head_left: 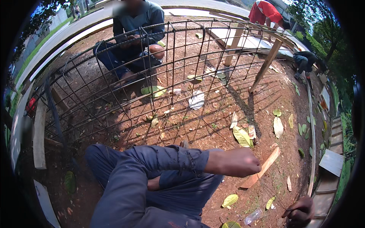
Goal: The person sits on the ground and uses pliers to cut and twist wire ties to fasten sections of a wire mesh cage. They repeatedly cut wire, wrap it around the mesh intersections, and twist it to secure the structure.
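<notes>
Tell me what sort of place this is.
Most likely an outdoor building site: a rebar cage stretches above bare soil, a wooden post slants beside it, and a person in red bends over near pale boards.

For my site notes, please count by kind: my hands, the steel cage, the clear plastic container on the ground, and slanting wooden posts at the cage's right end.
Left hand and right hand: 2
Steel cage: 1
Plastic container: 1
Wooden posts: 2
Total: 6
</notes>
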Demonstrator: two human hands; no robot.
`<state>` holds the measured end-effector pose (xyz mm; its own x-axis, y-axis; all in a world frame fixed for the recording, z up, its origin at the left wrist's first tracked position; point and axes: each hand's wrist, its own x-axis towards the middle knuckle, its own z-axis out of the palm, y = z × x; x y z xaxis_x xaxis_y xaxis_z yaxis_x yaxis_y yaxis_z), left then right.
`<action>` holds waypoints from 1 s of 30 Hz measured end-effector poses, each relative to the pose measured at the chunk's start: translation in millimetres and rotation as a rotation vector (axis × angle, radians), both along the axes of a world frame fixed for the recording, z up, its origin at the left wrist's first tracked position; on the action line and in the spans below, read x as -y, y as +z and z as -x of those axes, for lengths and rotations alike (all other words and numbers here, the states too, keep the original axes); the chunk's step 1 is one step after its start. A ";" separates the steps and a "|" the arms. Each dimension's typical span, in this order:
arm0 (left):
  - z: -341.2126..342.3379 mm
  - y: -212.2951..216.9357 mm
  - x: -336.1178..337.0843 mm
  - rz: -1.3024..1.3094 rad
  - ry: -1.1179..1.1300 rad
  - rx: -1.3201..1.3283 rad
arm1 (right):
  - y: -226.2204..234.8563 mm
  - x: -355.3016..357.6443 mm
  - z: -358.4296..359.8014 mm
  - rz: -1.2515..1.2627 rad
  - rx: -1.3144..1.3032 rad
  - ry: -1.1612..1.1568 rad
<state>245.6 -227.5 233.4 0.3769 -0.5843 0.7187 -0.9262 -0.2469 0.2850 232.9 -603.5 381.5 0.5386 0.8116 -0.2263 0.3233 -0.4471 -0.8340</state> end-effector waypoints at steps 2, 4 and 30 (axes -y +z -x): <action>22.7 -4.8 14.5 -0.176 -0.119 -0.180 | 4.1 -0.3 -15.0 0.148 0.632 -0.503; 50.6 41.1 10.0 -0.189 -0.028 -0.088 | -47.0 -0.9 -49.7 0.189 0.751 -0.415; 26.4 87.4 -13.1 -0.118 -0.070 -0.087 | -72.3 -15.6 0.2 0.489 0.733 -0.162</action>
<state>219.3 -214.4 320.8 0.3903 -0.6895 0.6102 -0.9154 -0.2193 0.3377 232.7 -587.9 309.2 0.7835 0.6160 -0.0814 0.6018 -0.7849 -0.1472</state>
